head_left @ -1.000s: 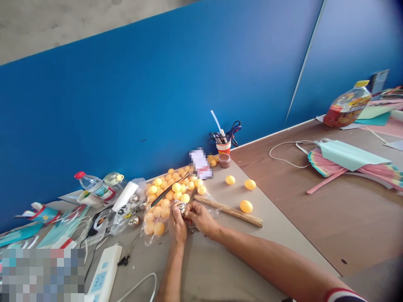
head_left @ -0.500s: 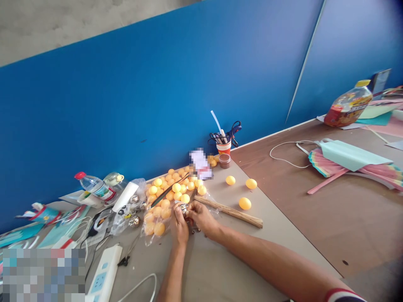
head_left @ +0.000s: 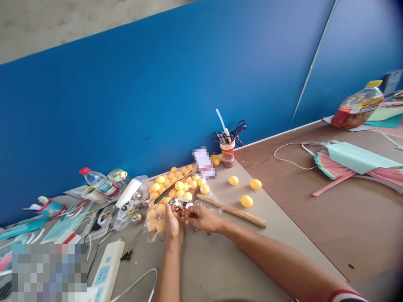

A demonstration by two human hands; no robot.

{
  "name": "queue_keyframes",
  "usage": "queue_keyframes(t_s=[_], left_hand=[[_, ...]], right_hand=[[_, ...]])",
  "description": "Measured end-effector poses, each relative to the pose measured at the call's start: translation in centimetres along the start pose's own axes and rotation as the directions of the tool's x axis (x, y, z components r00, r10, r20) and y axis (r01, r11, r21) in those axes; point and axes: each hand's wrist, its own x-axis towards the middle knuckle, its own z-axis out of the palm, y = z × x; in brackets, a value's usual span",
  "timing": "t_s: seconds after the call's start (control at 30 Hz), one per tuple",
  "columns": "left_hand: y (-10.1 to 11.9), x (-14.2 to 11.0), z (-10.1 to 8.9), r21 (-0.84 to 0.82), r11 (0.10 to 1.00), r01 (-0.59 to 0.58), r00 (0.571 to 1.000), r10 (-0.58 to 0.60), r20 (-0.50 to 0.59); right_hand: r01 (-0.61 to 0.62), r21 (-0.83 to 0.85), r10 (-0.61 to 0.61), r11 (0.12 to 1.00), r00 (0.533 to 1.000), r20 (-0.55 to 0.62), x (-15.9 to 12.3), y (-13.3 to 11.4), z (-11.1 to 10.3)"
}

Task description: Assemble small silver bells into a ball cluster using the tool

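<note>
The left hand [head_left: 174,226] is curled around a shiny silver ball [head_left: 175,204], which shows at the top of its fingers, above the near side of the grey tabletop [head_left: 226,264]; the right hand [head_left: 203,218] is just beside it, fingertips bunched together close to the left hand, though I cannot tell whether they pinch anything; a few small dark bits, too small to name, lie on the tabletop beneath the hands.

Just beyond the hands lies a clear plastic bag [head_left: 153,237] full of orange table-tennis balls [head_left: 155,187], with a slim dark strip [head_left: 164,194] lying across it; a wooden stick [head_left: 236,213] slants away to the right, its far end by the bag; three loose orange balls [head_left: 246,201] sit beyond the stick, well apart from the bag; more silver balls [head_left: 137,217] rest to the left, near a red-capped bottle [head_left: 102,184]; a white power strip [head_left: 108,270] lies nearer the person; against the blue partition [head_left: 157,105], a paper cup [head_left: 227,147] holds pens, beside a small lidded tub [head_left: 228,160].
</note>
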Motion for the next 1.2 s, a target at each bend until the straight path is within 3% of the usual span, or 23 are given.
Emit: queue_keyframes(t_s=[0.1,0.2,0.33,0.43,0.6,0.7,1.0,1.2], left_hand=[[0.9,-0.5,0.4,-0.144,0.980,0.137,0.990,-0.129,0.064],[1.3,-0.7,0.4,-0.163,0.974,0.158,0.987,-0.148,0.068],[1.1,-0.7,0.1,-0.122,0.979,0.161,0.983,-0.149,0.104],[1.1,-0.6,-0.1,-0.162,0.974,0.156,0.982,-0.136,0.130],[1.4,-0.8,0.2,-0.228,0.968,0.108,0.993,-0.097,0.060],[1.6,-0.9,0.3,-0.246,0.960,0.132,0.990,-0.115,0.085],[1.2,-0.8,0.0,-0.237,0.960,0.149,0.984,-0.122,0.128],[1.4,-0.7,0.1,-0.289,0.937,0.195,0.977,-0.161,0.137]], right_hand=[[0.075,-0.278,-0.037,0.958,0.990,0.139,-0.5,0.1,0.3],[0.165,-0.472,-0.075,0.866,0.976,0.203,-0.9,-0.2,0.8],[0.275,-0.530,-0.171,0.802,0.956,0.236,-1.0,-0.8,0.8],[0.286,-0.606,-0.190,0.742,0.957,0.219,-1.0,-1.0,0.6],[0.317,-0.788,-0.148,0.528,0.948,0.282,-1.2,-0.3,0.6],[0.325,-0.835,-0.132,0.444,0.946,0.298,-1.2,0.1,0.9],[0.311,-0.853,-0.070,0.419,0.948,0.311,-1.4,-0.7,1.1],[0.297,-0.801,-0.152,0.520,0.955,0.255,-1.0,-0.5,0.4]])
